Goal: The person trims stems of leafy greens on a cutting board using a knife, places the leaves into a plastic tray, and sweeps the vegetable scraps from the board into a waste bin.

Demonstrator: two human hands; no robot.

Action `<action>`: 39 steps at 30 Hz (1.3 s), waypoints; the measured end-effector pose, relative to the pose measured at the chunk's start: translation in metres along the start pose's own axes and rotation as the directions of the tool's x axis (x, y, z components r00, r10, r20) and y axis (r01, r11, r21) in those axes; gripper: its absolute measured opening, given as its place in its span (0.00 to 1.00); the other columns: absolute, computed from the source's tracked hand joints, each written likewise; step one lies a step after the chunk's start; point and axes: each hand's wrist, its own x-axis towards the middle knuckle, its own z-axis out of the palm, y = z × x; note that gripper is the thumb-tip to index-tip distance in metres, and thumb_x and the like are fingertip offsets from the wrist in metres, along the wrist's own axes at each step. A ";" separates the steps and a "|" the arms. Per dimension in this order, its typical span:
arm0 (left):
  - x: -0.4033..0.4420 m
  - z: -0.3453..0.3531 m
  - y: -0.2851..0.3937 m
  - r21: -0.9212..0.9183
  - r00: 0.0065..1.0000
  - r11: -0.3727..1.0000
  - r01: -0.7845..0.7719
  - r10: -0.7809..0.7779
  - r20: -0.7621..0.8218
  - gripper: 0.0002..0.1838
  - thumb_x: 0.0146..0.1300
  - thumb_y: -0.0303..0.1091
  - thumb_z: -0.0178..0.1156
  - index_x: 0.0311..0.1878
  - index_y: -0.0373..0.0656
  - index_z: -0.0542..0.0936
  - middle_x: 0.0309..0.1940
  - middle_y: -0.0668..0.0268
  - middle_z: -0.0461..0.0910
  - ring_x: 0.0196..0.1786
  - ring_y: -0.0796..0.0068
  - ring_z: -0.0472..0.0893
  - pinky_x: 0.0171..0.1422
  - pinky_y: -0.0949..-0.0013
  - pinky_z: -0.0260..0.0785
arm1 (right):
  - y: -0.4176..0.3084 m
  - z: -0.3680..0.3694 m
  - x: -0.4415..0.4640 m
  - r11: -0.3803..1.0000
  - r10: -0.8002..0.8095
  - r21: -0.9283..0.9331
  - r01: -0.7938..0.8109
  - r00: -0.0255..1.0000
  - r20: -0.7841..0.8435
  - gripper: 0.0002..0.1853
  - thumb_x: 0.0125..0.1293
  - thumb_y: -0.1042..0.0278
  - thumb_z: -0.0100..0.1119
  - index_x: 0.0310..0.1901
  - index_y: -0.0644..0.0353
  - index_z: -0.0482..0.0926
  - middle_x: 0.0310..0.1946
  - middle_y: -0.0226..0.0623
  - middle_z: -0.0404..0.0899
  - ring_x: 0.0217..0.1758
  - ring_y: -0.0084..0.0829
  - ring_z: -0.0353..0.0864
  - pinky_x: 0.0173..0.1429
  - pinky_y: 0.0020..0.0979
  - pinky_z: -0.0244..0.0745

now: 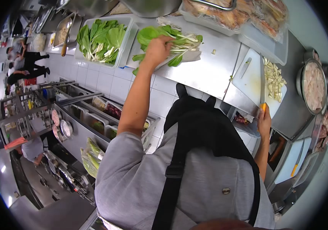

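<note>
My left hand point(158, 50) reaches over a loose pile of leafy greens with pale stems point(185, 41) on the steel counter, its fingers curled into the stems. My right hand point(264, 122) is closed around the orange handle of a kitchen knife point(263, 82). The blade lies over a white cutting board point(247, 76), pointing away from me. Chopped pale stem pieces point(273, 81) are heaped on the board just right of the blade. Left of the pile, a clear plastic tub point(132, 36) holds more whole greens point(104, 40).
A bowl of pale raw meat point(314, 85) stands at the right. Wrapped meat point(219, 15) fills a tub at the back. Another knife point(296, 163) rests on a second board point(287, 165). Behind my left arm is a rack of ingredient containers point(95, 122). Other people point(26, 65) stand far left.
</note>
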 end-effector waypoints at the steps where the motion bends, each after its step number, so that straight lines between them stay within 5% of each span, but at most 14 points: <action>1: 0.008 -0.005 -0.002 0.110 1.000 0.994 -0.018 0.019 -0.009 0.11 0.64 0.26 0.61 0.47 0.44 0.89 0.40 0.50 0.85 0.46 0.47 0.85 0.55 0.53 0.77 | -0.005 -0.001 0.000 1.000 -0.006 0.000 0.006 1.000 -0.006 0.25 0.83 0.56 0.49 0.73 0.61 0.70 0.32 0.40 0.79 0.31 0.30 0.74 0.41 0.35 0.75; 3: 0.020 -0.017 -0.002 0.325 0.998 0.945 -0.038 0.051 -0.032 0.13 0.64 0.24 0.58 0.46 0.44 0.89 0.38 0.49 0.85 0.44 0.46 0.85 0.53 0.53 0.77 | -0.004 -0.003 0.001 0.999 0.003 -0.052 -0.002 1.000 0.014 0.25 0.83 0.54 0.48 0.73 0.61 0.70 0.43 0.52 0.85 0.43 0.43 0.84 0.52 0.41 0.77; 7: 0.016 -0.020 0.016 0.586 0.964 0.808 0.059 -0.198 0.177 0.25 0.65 0.28 0.56 0.66 0.50 0.82 0.66 0.52 0.77 0.68 0.48 0.75 0.73 0.36 0.64 | -0.001 -0.003 0.001 0.999 -0.009 -0.040 0.009 1.000 0.013 0.25 0.83 0.53 0.47 0.73 0.60 0.70 0.55 0.60 0.83 0.59 0.55 0.84 0.63 0.45 0.75; 13: -0.002 0.015 -0.011 0.178 0.960 0.984 0.006 -0.055 0.273 0.39 0.58 0.37 0.71 0.76 0.52 0.73 0.78 0.47 0.63 0.80 0.43 0.61 0.77 0.23 0.53 | -0.007 -0.004 -0.001 0.999 -0.029 -0.027 0.029 1.000 0.003 0.25 0.84 0.53 0.46 0.73 0.59 0.70 0.54 0.61 0.83 0.58 0.55 0.85 0.62 0.44 0.76; 14: -0.004 0.021 -0.017 0.219 0.978 0.976 0.002 -0.048 0.205 0.38 0.57 0.38 0.72 0.74 0.52 0.75 0.77 0.47 0.64 0.79 0.43 0.61 0.77 0.25 0.53 | -0.006 -0.003 -0.002 0.999 -0.032 -0.029 0.032 0.999 -0.001 0.25 0.84 0.53 0.47 0.73 0.59 0.70 0.53 0.61 0.84 0.56 0.54 0.85 0.61 0.44 0.76; 17: -0.010 0.028 0.000 0.318 0.999 0.947 -0.052 0.048 0.021 0.32 0.55 0.38 0.74 0.66 0.50 0.79 0.73 0.48 0.67 0.77 0.45 0.64 0.77 0.30 0.54 | 0.002 0.003 0.000 0.993 -0.115 0.002 0.115 0.991 -0.066 0.25 0.84 0.55 0.47 0.73 0.62 0.71 0.27 0.37 0.74 0.30 0.28 0.73 0.37 0.35 0.72; 19: -0.021 0.021 0.037 0.361 0.978 0.919 -0.159 0.196 -0.069 0.26 0.55 0.36 0.74 0.59 0.49 0.82 0.69 0.50 0.70 0.74 0.47 0.65 0.77 0.35 0.54 | 0.006 0.004 0.002 0.992 -0.123 -0.013 0.123 0.989 -0.081 0.25 0.84 0.55 0.48 0.73 0.62 0.71 0.27 0.36 0.74 0.29 0.27 0.73 0.37 0.34 0.72; 22: -0.042 0.054 0.024 0.276 0.993 0.954 -0.115 0.117 0.007 0.18 0.54 0.31 0.73 0.49 0.48 0.82 0.63 0.52 0.72 0.70 0.48 0.67 0.75 0.41 0.53 | 0.001 0.003 0.001 0.997 -0.071 0.001 0.071 0.996 -0.052 0.25 0.84 0.56 0.48 0.73 0.62 0.70 0.27 0.34 0.74 0.29 0.26 0.72 0.36 0.33 0.72; 29: -0.036 0.112 0.030 0.134 0.960 0.981 -0.143 0.171 -0.222 0.14 0.51 0.30 0.74 0.42 0.45 0.84 0.63 0.49 0.73 0.70 0.45 0.67 0.74 0.42 0.55 | 0.005 0.001 0.002 1.000 -0.011 0.023 0.011 1.000 -0.020 0.25 0.83 0.53 0.48 0.73 0.58 0.71 0.29 0.43 0.78 0.32 0.34 0.77 0.43 0.38 0.75; 33: -0.037 0.061 0.031 0.073 0.998 0.996 -0.053 0.051 0.034 0.14 0.51 0.36 0.79 0.38 0.45 0.86 0.65 0.55 0.76 0.72 0.48 0.68 0.75 0.40 0.55 | 0.009 0.001 0.006 0.998 -0.020 0.066 0.019 1.000 0.008 0.25 0.83 0.54 0.48 0.73 0.58 0.71 0.29 0.43 0.78 0.32 0.35 0.78 0.42 0.39 0.75; 34: -0.037 0.048 0.031 0.109 0.998 0.992 -0.055 0.055 0.003 0.16 0.49 0.38 0.81 0.36 0.44 0.85 0.60 0.57 0.80 0.67 0.52 0.74 0.71 0.46 0.64 | 0.004 -0.002 0.004 0.999 -0.023 0.046 0.023 1.000 0.002 0.25 0.83 0.54 0.48 0.72 0.59 0.71 0.29 0.44 0.78 0.32 0.35 0.78 0.42 0.39 0.75; 39: -0.009 0.004 0.019 0.043 0.981 0.998 0.038 -0.045 0.188 0.15 0.51 0.29 0.77 0.40 0.42 0.82 0.52 0.56 0.83 0.56 0.49 0.81 0.62 0.54 0.73 | -0.002 -0.001 -0.001 0.999 -0.036 0.027 0.037 0.999 -0.032 0.24 0.83 0.54 0.48 0.71 0.59 0.72 0.29 0.45 0.78 0.32 0.36 0.78 0.42 0.39 0.75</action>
